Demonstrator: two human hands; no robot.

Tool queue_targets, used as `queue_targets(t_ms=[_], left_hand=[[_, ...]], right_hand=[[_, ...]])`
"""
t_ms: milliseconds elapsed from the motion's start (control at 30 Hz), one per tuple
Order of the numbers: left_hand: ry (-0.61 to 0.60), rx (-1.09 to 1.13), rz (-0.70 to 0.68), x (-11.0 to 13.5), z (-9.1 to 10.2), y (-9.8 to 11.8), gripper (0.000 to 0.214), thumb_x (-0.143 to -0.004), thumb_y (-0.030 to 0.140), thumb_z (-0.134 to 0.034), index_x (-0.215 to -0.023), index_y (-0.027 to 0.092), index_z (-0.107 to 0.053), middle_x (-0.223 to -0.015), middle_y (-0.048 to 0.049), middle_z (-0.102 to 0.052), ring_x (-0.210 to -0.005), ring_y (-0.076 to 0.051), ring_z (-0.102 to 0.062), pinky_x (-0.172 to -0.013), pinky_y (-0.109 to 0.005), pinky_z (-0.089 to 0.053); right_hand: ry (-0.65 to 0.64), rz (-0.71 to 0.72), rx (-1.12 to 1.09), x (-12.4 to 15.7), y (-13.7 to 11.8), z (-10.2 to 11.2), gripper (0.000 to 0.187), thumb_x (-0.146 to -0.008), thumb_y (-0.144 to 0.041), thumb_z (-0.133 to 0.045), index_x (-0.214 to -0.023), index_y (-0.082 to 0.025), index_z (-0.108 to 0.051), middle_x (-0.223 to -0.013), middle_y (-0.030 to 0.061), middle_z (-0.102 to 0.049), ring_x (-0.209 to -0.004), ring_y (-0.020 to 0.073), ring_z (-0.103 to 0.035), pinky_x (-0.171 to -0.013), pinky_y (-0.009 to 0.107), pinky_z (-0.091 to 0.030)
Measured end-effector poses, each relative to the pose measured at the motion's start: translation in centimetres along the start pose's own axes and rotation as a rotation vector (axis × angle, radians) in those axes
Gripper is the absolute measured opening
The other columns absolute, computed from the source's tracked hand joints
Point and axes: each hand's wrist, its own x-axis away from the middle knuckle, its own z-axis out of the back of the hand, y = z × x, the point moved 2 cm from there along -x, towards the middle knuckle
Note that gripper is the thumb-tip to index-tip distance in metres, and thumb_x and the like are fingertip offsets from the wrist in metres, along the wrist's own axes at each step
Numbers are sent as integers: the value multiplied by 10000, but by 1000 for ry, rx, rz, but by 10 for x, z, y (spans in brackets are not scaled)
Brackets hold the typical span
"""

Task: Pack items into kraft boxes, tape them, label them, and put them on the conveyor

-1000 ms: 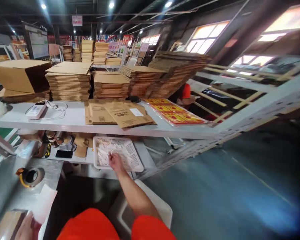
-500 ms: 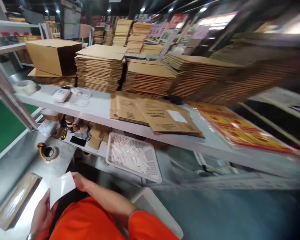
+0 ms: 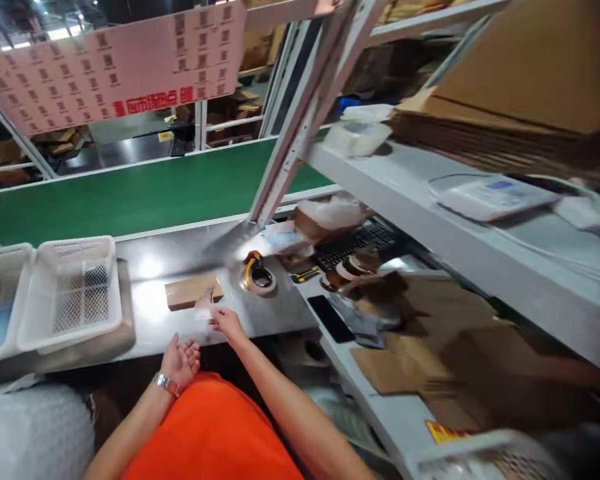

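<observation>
My right hand [image 3: 226, 323] pinches the edge of a white paper label [image 3: 205, 311], which is blurred and reaches up against the near side of a small brown cardboard box [image 3: 183, 295]. That box lies flat on the metal table [image 3: 155, 337]. My left hand [image 3: 181, 361] is at the table's front edge, palm up with its fingers loosely apart, and holds nothing. A tape dispenser [image 3: 258, 277] with a roll of tape sits on the table to the right of the box.
White plastic baskets [image 3: 111, 293] stand at the left. Behind the table runs a green conveyor belt [image 3: 180, 197]. On the right, a shelf [image 3: 405, 200] overhangs a lower surface with a black phone [image 3: 330, 319], a yellow cutter [image 3: 305, 274] and a keyboard [image 3: 353, 243].
My view has swung left to the table and belt. My left hand has let go of the paper label; my right hand has carried it over to the box.
</observation>
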Motion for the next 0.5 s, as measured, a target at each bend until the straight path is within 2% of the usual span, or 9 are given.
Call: queue_targets(t_ms=[133, 267, 400, 500], left_hand=[[69, 86, -35, 10, 38, 17, 304, -1157, 408, -504, -1054, 171, -665, -712, -18, -707, -520, -141, -661, -510, -214, -481], [79, 110, -115, 16, 67, 37, 341, -1175, 429, -465, -1056, 172, -655, -703, -19, -711, -519, -141, -677, -518, -208, -491], [95, 48, -162, 17, 84, 52, 315, -1172, 412, -473, -1045, 176, -638, -676, -16, -709, -498, -146, -677, -490, -205, -477], [57, -14, -173, 10, 89, 57, 250, -1152, 387, -512, -1073, 179, -628, -666, -4, -714, -503, -142, -686, -501, -201, -488]], right_hand=[[81, -14, 148, -32, -5, -19, 234, -836, -121, -805, -699, -209, -636, -576, -22, -663, -530, 120, -640, -477, 177, -475], [103, -19, 219, -43, -2, -29, 169, -865, -103, -748, -736, -190, -681, -653, 11, -728, -575, 121, -671, -517, 183, -524], [113, -49, 248, -49, 4, -34, 140, -873, -116, -734, -757, -182, -693, -659, 17, -737, -560, 125, -664, -504, 190, -522], [115, -59, 248, -53, 5, -34, 130, -862, -118, -737, -760, -184, -690, -644, 16, -732, -563, 132, -670, -500, 191, -522]])
